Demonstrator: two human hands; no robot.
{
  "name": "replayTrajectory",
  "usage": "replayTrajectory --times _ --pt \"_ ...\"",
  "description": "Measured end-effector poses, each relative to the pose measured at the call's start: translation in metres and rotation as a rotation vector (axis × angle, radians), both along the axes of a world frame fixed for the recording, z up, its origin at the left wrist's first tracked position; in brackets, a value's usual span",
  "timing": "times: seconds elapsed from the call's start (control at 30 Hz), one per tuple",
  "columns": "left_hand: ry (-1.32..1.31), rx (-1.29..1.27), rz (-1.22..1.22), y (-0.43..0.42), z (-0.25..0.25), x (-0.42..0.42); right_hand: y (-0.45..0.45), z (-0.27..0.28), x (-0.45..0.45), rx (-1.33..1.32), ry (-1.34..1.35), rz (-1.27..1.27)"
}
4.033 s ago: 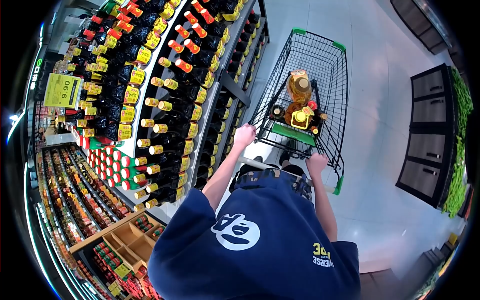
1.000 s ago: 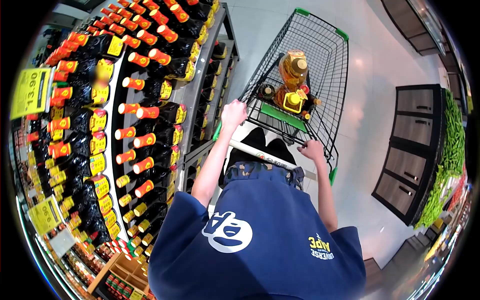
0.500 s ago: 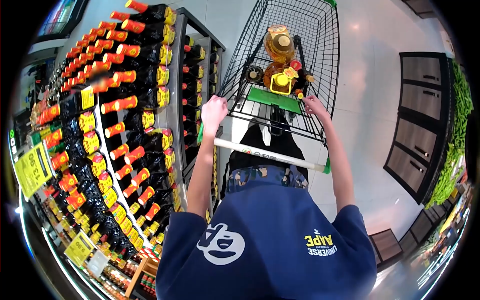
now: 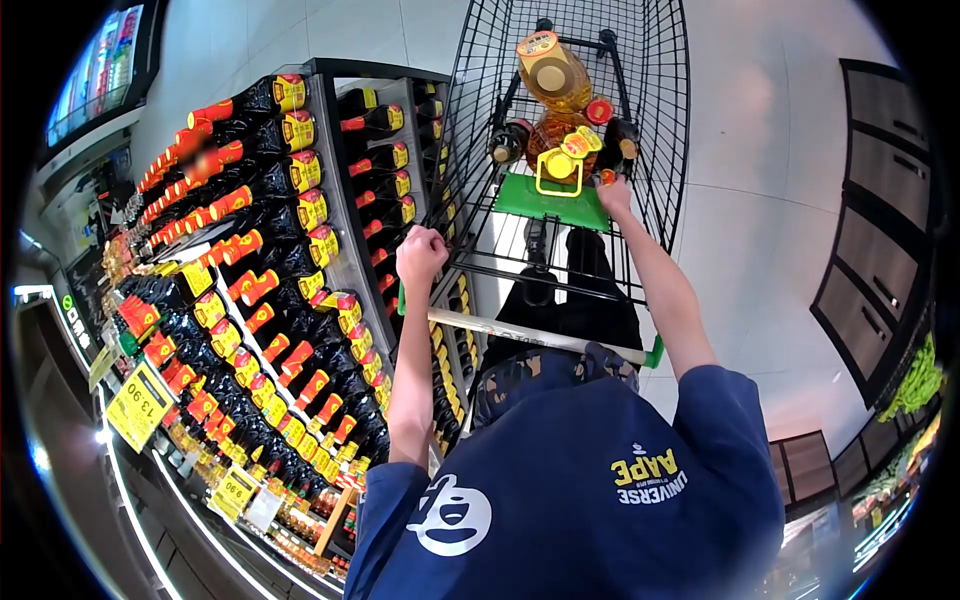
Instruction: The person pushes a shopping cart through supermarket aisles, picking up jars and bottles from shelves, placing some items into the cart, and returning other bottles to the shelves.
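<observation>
My left hand (image 4: 421, 253) is closed in a fist by the left rear side of the shopping cart (image 4: 560, 215); what it holds, if anything, is hidden. My right hand (image 4: 615, 196) reaches over the green flap, its fingertips pinched on a small red-and-yellow bottle cap (image 4: 607, 177). Inside the cart lie a big bottle of amber oil (image 4: 553, 75) and a second amber bottle with a yellow handle (image 4: 560, 165). A dark bottle (image 4: 509, 142) is on their left, another dark bottle (image 4: 622, 140) on their right. The white handlebar (image 4: 540, 335) crosses before my waist, untouched.
Shelves of dark bottles (image 4: 300, 170) with red caps and yellow labels line the left side. Yellow price tags (image 4: 140, 405) hang at lower left. Wood-fronted cabinets (image 4: 870, 210) stand at the right, with green vegetables (image 4: 912, 380) beside them. Pale floor tiles (image 4: 740, 150) lie between.
My right hand has moved from the cart's rear edge forward to the small cap. The cart now appears nearer the top of view, and the shelves have shifted. My left hand stays closed.
</observation>
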State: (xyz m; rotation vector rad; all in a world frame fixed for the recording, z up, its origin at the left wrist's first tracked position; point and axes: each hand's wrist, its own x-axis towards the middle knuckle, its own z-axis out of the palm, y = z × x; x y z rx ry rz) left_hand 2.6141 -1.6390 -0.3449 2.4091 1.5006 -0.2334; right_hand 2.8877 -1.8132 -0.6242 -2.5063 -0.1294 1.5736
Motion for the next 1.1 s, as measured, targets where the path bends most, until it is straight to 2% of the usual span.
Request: replayTrajectory --times 0.17,0.3,0.4,0.57,0.6,0.63,0.7,0.9,0.97,1.07,1.1 --pt "0.079 -0.008 0.021 0.002 -0.001 0.006 0.003 -0.013 0.002 0.149 -0.070 0.099" --pt "0.062 0.041 -0.011 0.004 -0.004 0.004 0.004 0.002 0.013 0.232 -0.103 0.209" --pt "0.052 0.003 0.017 0.006 -0.001 0.006 -0.007 -0.008 0.026 0.211 -0.099 0.279" --pt "0.119 -0.073 0.013 0.008 -0.005 -0.005 -0.012 0.030 0.036 0.266 -0.144 0.274" --pt "0.083 -0.066 0.005 0.008 -0.005 -0.006 -0.008 0.056 0.040 0.235 -0.115 0.263" --pt "0.103 -0.080 0.000 0.009 -0.005 -0.006 -0.016 0.056 0.039 0.279 -0.197 0.273" --pt "0.109 -0.097 0.033 0.009 -0.004 -0.005 -0.024 0.063 0.053 0.259 -0.108 0.335" --pt "0.033 -0.155 -0.009 0.010 0.007 -0.012 -0.028 0.213 0.083 0.398 0.058 0.294" --pt "-0.005 -0.189 0.032 0.011 0.008 -0.015 -0.024 0.278 0.084 0.360 0.062 0.276" --pt "-0.113 -0.211 0.013 0.007 -0.018 -0.028 -0.013 0.368 0.073 0.337 0.033 0.311" --pt "-0.142 -0.244 -0.006 0.010 0.000 -0.027 -0.009 0.391 0.072 0.337 0.043 0.358"
